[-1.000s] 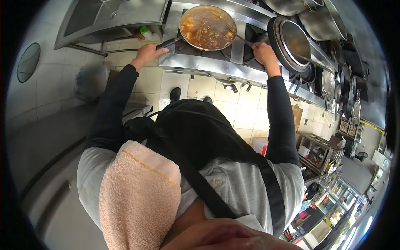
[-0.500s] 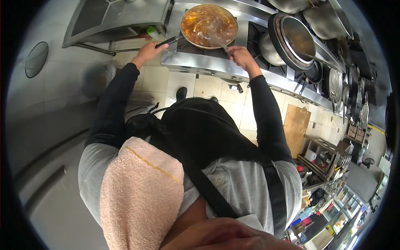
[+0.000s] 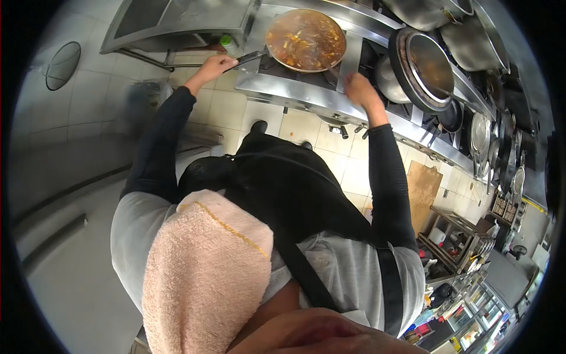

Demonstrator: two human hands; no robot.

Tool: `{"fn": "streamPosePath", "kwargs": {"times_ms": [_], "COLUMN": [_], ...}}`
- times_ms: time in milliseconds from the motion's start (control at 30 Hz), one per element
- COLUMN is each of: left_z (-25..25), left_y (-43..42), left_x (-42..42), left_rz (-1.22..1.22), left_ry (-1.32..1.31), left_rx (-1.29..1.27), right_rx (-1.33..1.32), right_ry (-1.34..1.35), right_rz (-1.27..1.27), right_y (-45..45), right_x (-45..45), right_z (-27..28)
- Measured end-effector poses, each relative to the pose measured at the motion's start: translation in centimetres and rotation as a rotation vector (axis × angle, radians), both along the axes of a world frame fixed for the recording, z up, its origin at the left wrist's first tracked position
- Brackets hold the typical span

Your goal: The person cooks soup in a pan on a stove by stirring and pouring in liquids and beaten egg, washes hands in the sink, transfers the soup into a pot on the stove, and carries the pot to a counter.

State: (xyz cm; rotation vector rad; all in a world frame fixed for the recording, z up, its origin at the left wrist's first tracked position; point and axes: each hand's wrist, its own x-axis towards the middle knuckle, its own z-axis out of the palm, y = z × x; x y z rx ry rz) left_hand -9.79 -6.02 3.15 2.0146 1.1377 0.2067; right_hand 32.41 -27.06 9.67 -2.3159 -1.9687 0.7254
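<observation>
My left hand (image 3: 217, 68) is closed around the black handle of a round frying pan (image 3: 268, 54). The pan sits on the stove and holds a reddish-brown sauce (image 3: 305, 41) with lighter pieces in it. My right hand (image 3: 361, 91), a little blurred, is closed at the pan's lower right, over the stove's front. It grips a metal utensil (image 3: 333, 72) that shows only in part by the pan's rim; its kind I cannot make out.
Right of the pan, a big pot (image 3: 427, 65) with brownish contents stands among stacked pans on the stove (image 3: 306, 97). More steel pots (image 3: 474, 44) line the back. A steel counter (image 3: 177, 26) adjoins the left side. Tiled floor (image 3: 300, 127) lies below.
My right hand has moved right and down, away from the pan's middle, drawing the utensil toward the rim. The swirling sauce looks calmer. My left hand stays on the handle.
</observation>
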Motion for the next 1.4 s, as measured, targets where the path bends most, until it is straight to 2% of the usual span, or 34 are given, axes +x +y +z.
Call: {"fn": "streamPosePath", "kwargs": {"times_ms": [100,167,333,367,467,533,600,700,767,800,833,900,1100,1333,1400], "left_z": [-1.2,0.6,0.0,-0.6,-3.5,-5.2,-2.4,-8.4,-6.8,-6.3,-6.4,-6.8,-5.3,-1.3,1.7], "left_y": [3.8,4.1,6.4,6.6,7.5,7.1,5.8,5.7,4.6,4.0,3.6,2.8,1.6,-0.2,-0.9], "left_x": [0.1,0.8,2.2,2.5,3.3,3.3,3.7,2.5,2.9,2.8,2.8,2.7,2.5,1.6,1.8], "left_rz": [-0.187,-0.143,-0.140,-0.136,-0.135,-0.169,-0.237,-0.474,-0.322,-0.334,-0.296,-0.204,-0.224,-0.228,-0.243], "left_ry": [0.024,-0.046,-0.034,-0.023,-0.004,0.043,0.010,-0.080,-0.042,-0.015,0.014,-0.093,-0.150,-0.216,-0.196], "left_rx": [-0.504,-0.710,-1.200,-1.271,-1.449,-1.262,-1.029,-0.699,-0.772,-0.685,-0.706,-0.779,-0.838,-0.845,-0.802], "right_rx": [-0.210,-0.215,-0.172,-0.162,-0.158,-0.252,-0.354,-0.255,-0.221,-0.210,-0.200,-0.183,-0.163,-0.177,-0.197], "right_ry": [1.028,1.387,1.803,1.908,1.851,1.890,1.973,2.071,1.993,1.967,1.943,1.907,1.813,1.780,1.768], "right_rz": [-0.666,-0.859,-1.178,-1.178,-1.106,-1.115,-1.096,-1.074,-1.136,-1.153,-1.172,-1.258,-1.257,-1.229,-1.227], "right_y": [-0.6,-0.1,5.4,6.9,11.0,13.0,14.4,14.9,14.3,14.2,14.0,13.9,12.9,11.1,10.5], "right_x": [-5.8,-10.4,-21.2,-22.8,-26.3,-27.3,-27.7,-28.7,-29.2,-29.4,-29.7,-29.8,-30.1,-30.3,-30.1], "right_z": [-2.0,-3.7,-7.4,-8.9,-10.5,-9.1,-7.9,-10.4,-10.9,-10.8,-11.3,-11.5,-10.6,-4.9,-2.3]}}
